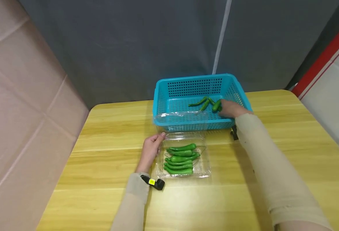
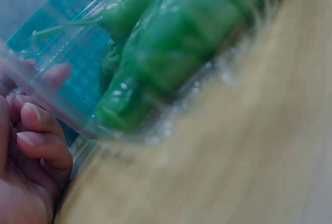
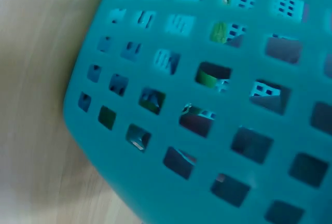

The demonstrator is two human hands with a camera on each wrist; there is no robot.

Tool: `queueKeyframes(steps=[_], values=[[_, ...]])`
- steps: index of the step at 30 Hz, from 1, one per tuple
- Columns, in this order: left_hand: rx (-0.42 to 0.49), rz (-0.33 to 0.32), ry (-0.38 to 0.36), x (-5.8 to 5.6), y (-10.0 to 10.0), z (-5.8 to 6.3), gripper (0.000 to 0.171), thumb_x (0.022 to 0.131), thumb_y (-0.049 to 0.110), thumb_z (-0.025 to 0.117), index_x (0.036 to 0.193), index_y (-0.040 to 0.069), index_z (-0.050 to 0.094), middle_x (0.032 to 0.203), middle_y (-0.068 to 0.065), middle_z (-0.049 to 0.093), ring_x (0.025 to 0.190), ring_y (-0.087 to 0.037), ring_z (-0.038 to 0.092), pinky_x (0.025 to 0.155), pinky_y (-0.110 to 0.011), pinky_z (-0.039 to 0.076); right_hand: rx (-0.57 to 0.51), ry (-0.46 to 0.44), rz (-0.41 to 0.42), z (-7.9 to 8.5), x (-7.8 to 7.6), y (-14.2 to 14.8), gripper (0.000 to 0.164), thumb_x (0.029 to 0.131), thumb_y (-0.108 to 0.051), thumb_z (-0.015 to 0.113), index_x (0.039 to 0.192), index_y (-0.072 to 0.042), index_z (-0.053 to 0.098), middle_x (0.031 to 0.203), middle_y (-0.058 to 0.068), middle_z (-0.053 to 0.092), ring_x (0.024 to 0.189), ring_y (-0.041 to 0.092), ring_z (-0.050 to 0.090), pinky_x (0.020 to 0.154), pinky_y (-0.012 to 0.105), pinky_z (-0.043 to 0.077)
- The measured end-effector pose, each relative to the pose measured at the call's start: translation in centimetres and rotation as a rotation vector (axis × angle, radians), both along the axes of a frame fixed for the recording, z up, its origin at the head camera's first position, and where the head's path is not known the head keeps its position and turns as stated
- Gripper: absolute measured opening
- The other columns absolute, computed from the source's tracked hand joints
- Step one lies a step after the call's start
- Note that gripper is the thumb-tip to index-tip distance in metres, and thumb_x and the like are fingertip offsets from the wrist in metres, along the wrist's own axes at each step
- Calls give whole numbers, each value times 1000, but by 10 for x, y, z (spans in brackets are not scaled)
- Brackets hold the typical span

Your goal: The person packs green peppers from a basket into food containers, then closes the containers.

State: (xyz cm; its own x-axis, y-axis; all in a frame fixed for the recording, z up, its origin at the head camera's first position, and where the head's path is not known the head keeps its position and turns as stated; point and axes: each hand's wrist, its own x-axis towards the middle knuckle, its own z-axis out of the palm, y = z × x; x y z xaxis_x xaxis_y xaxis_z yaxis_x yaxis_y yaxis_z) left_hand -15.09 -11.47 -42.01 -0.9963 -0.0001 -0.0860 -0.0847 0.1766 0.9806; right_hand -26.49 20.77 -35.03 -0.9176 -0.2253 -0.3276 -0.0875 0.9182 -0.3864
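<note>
A clear plastic clamshell box [image 1: 205, 160] lies with its lid [image 1: 181, 119] raised against the basket, and several green chili peppers [image 1: 182, 159] are lined up inside it. My left hand [image 1: 150, 148] pinches the box's left edge near the hinge; in the left wrist view its fingers [image 2: 49, 149] are curled beside the clear wall. My right hand [image 1: 230, 109] reaches into the blue basket [image 1: 196, 78] and grips a green chili pepper [image 1: 216, 106], its fingertips partly hidden. A few more chili peppers [image 1: 198, 103] lie on the basket floor nearby.
The basket stands at the back of the wooden table [image 1: 108, 128], close to a dark grey curtain [image 1: 123, 48]. In the right wrist view the perforated basket wall [image 3: 171, 125] blocks most of the hand. A pale padded wall [image 1: 28, 112] borders the left side.
</note>
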Motion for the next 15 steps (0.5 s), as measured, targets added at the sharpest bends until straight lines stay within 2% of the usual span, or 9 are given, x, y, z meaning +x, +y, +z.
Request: queueKeyframes(steps=[2, 5, 7, 9, 13, 15], values=[[4, -2, 5, 0, 0, 0, 38, 87, 38, 55, 92, 2, 67, 45, 2, 36, 35, -6, 32, 33, -20, 27, 28, -2, 16, -1, -2, 0, 31, 84, -10, 48, 112, 4, 45, 103, 21, 51, 83, 31, 45, 68, 42, 39], [7, -6, 12, 1, 0, 0, 39, 88, 37, 55, 93, 0, 66, 44, 2, 36, 34, -6, 31, 33, -20, 27, 60, -11, 28, -3, -4, -1, 9, 82, -8, 48, 87, -1, 51, 83, 14, 50, 72, 27, 43, 62, 38, 36], [9, -10, 16, 1, 0, 0, 39, 88, 36, 55, 94, -1, 66, 44, 2, 36, 34, -6, 31, 33, -21, 27, 80, -17, 26, -3, -4, -2, 6, 81, -7, 48, 81, -3, 52, 78, 12, 49, 69, 25, 42, 60, 36, 36], [6, -10, 22, 1, 1, 0, 39, 88, 36, 54, 93, -1, 66, 44, 2, 36, 34, -6, 31, 33, -21, 27, 84, -25, 18, -3, -4, -3, 7, 80, -6, 48, 84, -3, 53, 81, 12, 50, 71, 26, 42, 60, 37, 36], [5, -5, 26, 1, 0, 0, 39, 88, 36, 55, 92, -1, 66, 44, 3, 35, 35, -7, 31, 33, -21, 27, 93, -13, 14, -5, -3, -5, 27, 83, -6, 48, 107, -1, 57, 105, 19, 55, 86, 31, 49, 71, 44, 42], [3, -2, 30, 1, 0, 0, 39, 88, 36, 55, 91, -1, 66, 44, 3, 35, 35, -7, 31, 33, -21, 27, 89, 8, 20, -6, -2, -5, 31, 83, -5, 47, 112, 0, 57, 111, 21, 54, 92, 32, 50, 74, 47, 43]])
